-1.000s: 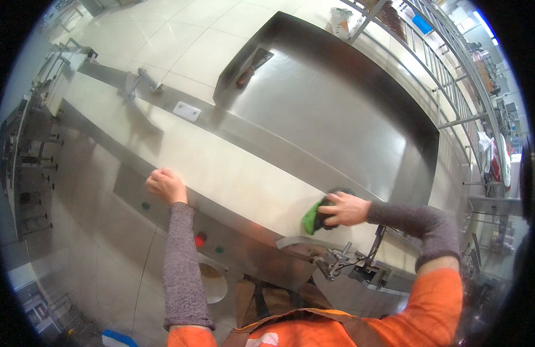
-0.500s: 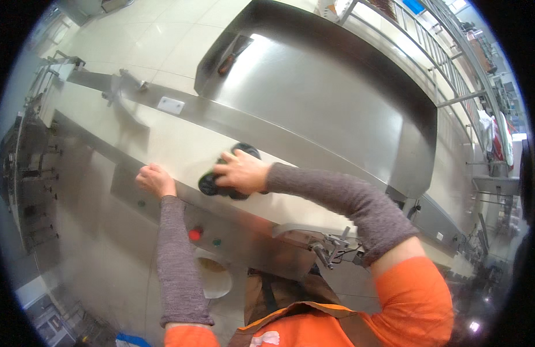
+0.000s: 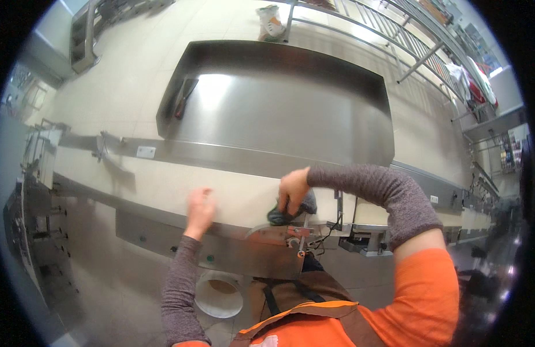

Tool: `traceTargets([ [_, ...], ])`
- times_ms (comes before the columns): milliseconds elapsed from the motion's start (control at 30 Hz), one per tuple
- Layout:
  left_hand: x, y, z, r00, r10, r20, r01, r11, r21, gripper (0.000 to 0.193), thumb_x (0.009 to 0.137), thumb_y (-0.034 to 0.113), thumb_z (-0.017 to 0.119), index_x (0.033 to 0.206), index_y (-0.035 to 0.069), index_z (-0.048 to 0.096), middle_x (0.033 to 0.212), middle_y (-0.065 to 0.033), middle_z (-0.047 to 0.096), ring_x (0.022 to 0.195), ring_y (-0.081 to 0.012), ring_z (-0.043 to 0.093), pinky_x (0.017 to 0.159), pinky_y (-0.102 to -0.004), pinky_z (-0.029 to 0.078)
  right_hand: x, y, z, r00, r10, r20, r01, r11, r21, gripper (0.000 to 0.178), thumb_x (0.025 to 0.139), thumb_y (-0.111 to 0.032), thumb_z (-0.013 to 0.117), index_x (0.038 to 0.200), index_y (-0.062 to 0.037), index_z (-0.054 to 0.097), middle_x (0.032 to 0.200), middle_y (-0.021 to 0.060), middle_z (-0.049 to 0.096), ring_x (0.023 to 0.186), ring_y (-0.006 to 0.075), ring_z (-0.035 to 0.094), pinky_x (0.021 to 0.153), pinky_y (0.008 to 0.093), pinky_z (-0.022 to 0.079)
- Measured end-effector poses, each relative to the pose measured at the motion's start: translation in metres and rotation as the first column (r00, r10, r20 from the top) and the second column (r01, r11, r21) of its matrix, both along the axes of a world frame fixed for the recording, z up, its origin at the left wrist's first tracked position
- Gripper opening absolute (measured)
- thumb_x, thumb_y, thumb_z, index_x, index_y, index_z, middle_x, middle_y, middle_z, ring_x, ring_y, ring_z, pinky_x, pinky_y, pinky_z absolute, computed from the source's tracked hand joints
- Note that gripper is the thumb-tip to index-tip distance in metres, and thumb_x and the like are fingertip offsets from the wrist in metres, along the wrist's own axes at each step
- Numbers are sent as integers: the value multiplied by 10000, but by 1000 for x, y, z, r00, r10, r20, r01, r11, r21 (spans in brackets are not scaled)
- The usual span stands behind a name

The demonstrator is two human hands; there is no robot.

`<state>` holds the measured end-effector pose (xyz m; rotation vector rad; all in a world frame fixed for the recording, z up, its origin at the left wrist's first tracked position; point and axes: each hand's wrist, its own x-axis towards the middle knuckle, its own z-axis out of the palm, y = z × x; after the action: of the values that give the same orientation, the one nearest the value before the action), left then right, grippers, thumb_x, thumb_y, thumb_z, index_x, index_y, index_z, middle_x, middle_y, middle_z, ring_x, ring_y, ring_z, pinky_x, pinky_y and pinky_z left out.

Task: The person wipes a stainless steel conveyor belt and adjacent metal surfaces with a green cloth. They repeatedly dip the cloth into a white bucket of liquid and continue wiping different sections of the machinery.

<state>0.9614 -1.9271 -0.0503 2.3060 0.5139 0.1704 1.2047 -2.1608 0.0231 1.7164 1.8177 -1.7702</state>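
My right hand (image 3: 294,188) is wrapped round a dark, lumpy thing with a green edge (image 3: 280,218); most of it hides under my fingers, so its kind is unclear. It rests on or just over the cream conveyor belt (image 3: 238,186), close to the metal guide bracket (image 3: 301,230) on the near side. Further left, my left hand (image 3: 201,213) hovers at the belt's near edge, slightly blurred, its fingers apart and nothing in them.
Beyond the belt lies a wide steel tray (image 3: 290,115) with a dark-handled scraper (image 3: 184,99) at its left. A curved guide (image 3: 114,159) crosses the belt leftward. Below, a white bucket (image 3: 219,298) stands by the steel panel's green button (image 3: 210,258). Metal racks (image 3: 360,34) stand far right.
My right hand has carried the dark thing rightward along the belt to the guide bracket. My left hand has moved right and its fingers have loosened. The whole view has turned.
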Motion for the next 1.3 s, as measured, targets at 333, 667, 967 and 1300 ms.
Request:
traceTargets([
  [333,113,-129,31,723,-605,-333,369,746,-554,429,838,146,660,1244,29,585,973,-130,672,759,-165,631,674,-325,521,49,-200,38,318,-923,-219,708,78,701,202,880,-159,624,1012,-25,699,910,99,706,740,141,647,667,281,535],
  [667,161,-186,24,502,-756,-421,274,600,-751,271,909,126,562,1133,-7,636,815,-39,630,753,-133,596,693,-308,504,-46,-266,-23,581,-790,193,340,452,825,796,729,-420,767,1401,-148,440,1457,145,391,1332,342,379,1090,441,368],
  [967,177,-206,29,536,-747,-393,-134,384,-914,359,1000,105,471,1350,26,493,1187,-52,588,978,-111,586,897,-287,516,-53,-238,-51,677,-726,121,363,472,803,818,625,-279,828,1357,-191,473,1484,137,339,1351,403,334,1117,468,328],
  [1300,193,-251,7,587,-796,-148,-233,9,-972,405,987,150,494,1373,42,435,1267,-101,564,1101,-166,565,958,-311,468,-38,-289,-37,568,-822,-35,640,415,647,417,646,-110,713,1048,-125,603,1201,114,536,1044,369,511,921,455,468],
])
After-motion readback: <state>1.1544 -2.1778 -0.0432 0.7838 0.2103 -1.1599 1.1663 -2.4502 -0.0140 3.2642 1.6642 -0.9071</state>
